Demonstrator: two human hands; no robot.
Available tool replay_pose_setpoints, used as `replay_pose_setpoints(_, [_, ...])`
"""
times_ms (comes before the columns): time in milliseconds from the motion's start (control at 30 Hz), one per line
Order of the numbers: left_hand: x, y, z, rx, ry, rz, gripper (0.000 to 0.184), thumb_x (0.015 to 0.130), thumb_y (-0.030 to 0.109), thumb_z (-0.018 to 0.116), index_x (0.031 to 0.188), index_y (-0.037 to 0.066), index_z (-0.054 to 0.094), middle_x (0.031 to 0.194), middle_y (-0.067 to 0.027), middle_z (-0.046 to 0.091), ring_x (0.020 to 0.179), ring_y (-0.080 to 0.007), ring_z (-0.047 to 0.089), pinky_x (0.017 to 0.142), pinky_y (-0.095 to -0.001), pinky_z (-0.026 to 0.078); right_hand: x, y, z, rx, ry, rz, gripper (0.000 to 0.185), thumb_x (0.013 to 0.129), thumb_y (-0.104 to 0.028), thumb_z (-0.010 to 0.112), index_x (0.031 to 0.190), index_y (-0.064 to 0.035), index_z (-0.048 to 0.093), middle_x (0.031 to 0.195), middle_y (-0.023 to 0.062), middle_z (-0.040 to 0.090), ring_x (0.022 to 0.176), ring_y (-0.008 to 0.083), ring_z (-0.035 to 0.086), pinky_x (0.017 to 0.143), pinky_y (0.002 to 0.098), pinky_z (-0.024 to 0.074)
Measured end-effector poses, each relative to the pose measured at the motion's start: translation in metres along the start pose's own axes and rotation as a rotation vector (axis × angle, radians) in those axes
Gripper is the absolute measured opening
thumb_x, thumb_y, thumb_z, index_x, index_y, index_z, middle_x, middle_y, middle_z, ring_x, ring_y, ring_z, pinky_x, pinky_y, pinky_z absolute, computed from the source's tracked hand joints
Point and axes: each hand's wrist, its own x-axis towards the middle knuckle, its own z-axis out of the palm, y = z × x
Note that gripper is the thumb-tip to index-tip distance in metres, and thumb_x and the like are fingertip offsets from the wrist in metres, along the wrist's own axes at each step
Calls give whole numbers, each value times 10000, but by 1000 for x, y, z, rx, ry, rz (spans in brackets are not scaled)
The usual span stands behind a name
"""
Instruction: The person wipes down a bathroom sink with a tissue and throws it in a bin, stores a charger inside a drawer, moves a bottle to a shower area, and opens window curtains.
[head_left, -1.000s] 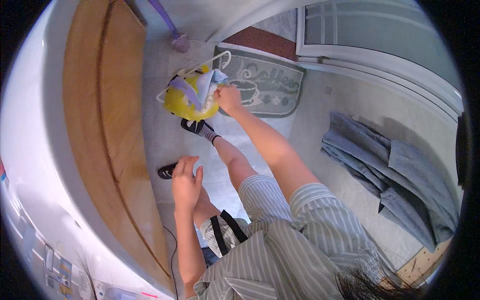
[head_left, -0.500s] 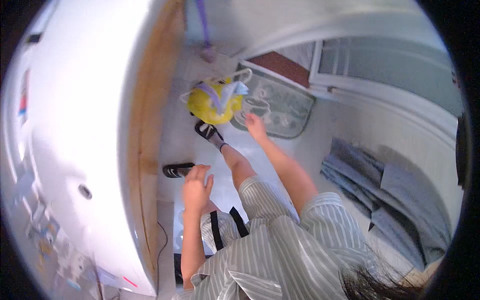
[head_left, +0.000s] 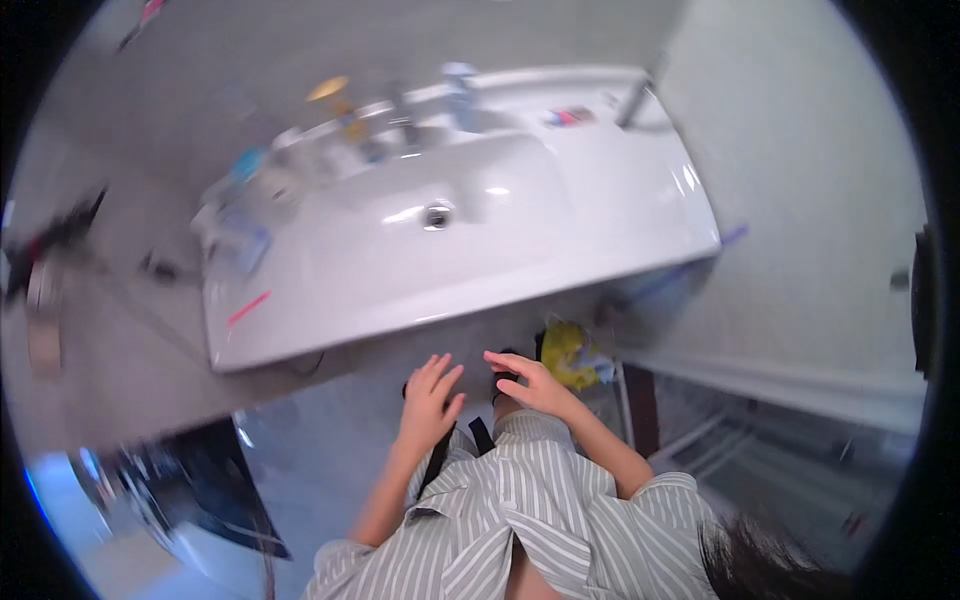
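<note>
In front of my body, below the white sink's front edge, my left hand [head_left: 430, 405] has its fingers apart and holds nothing. To its right, my right hand [head_left: 532, 384] is also empty, with thumb and fingers spread. Neither hand touches the sink [head_left: 500, 265]. The yellow bag [head_left: 568, 358] of rubbish is on the floor just beyond my right hand, under the sink's right side. A blurred drain [head_left: 437, 215] shows in the middle of the basin.
Along the sink's back stand a faucet [head_left: 403, 120], a yellow-topped bottle [head_left: 350, 122] and a blue-white bottle [head_left: 462, 98]. A pink stick [head_left: 249, 308] lies at the front left corner. A dark appliance [head_left: 200, 480] stands at the lower left.
The view has swung from the floor and mat to the sink. My right hand has come back from beside the yellow bag toward my left hand. Both remain empty.
</note>
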Motion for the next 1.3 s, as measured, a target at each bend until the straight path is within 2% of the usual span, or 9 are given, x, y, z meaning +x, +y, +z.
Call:
replay_pose_setpoints(267, [-232,-19,-162,316,438,-407,568,826,222,688,1351,92,516,1419,-119,481,1367,-368,374,1109,-593,259,72,-129,172,-466,-777,-194,742,891,-296,652,1517,-103,302,1486,159,424,1344,306,426,1111,409,333])
replay_pose_setpoints(400, [-341,-23,-196,173,573,-536,557,838,210,672,1356,84,512,1438,-141,460,1365,-358,377,1112,-583,264,101,-158,305,-448,-872,-195,748,886,-273,648,1513,-72,293,1493,198,387,1363,326,391,1147,403,282])
replay_pose_setpoints(633, [-472,-54,-195,129,718,-831,468,868,166,633,1304,25,539,1228,-167,612,1090,-359,591,1075,-471,354,211,-253,478,-407,-463,-735,642,879,-211,660,1432,-14,402,1478,198,406,1393,306,358,1155,377,271])
replay_pose_setpoints(767, [-477,-75,-233,-130,870,-795,434,873,161,627,1280,26,556,1201,-161,616,1077,-355,584,1072,-468,355,314,-355,544,-398,-210,-840,714,906,-283,648,1491,-39,320,1556,158,302,1436,280,288,1154,367,254])
replay_pose_setpoints(900, [-473,-126,-274,235,830,-571,456,855,130,652,1295,50,559,1207,-139,630,1100,-308,592,954,-434,441,365,-415,600,-273,-102,-869,747,862,-289,666,1472,-27,324,1535,196,308,1415,339,305,1154,398,260])
replay_pose_setpoints(967, [-466,-143,-297,284,848,-549,448,862,121,645,1296,49,558,1216,-143,624,1121,-316,587,965,-440,436,381,-416,603,-263,-144,-835,765,861,-285,663,1483,-26,299,1540,205,292,1419,358,288,1158,406,247])
replay_pose_setpoints(1033, [-454,-144,-328,54,857,-647,418,890,178,629,1273,25,561,1243,-155,594,1176,-348,530,1040,-471,375,403,-384,633,-379,179,-1106,761,860,-264,657,1485,-24,295,1528,232,294,1412,395,280,1154,427,242])
replay_pose_setpoints(1100, [-444,-167,-364,269,866,-555,413,887,158,638,1270,26,561,1266,-161,579,1195,-350,515,1029,-450,393,373,-374,639,-430,412,-1274,741,845,-244,665,1473,-34,332,1517,253,298,1399,411,295,1141,443,255])
replay_pose_setpoints(1300, [-421,-233,-481,316,962,-422,455,839,137,694,1272,79,569,1313,-120,558,1187,-314,530,1034,-478,377,263,-319,700,-364,19,-1621,564,801,-108,655,1351,-68,536,1450,220,427,1306,431,426,1049,488,347])
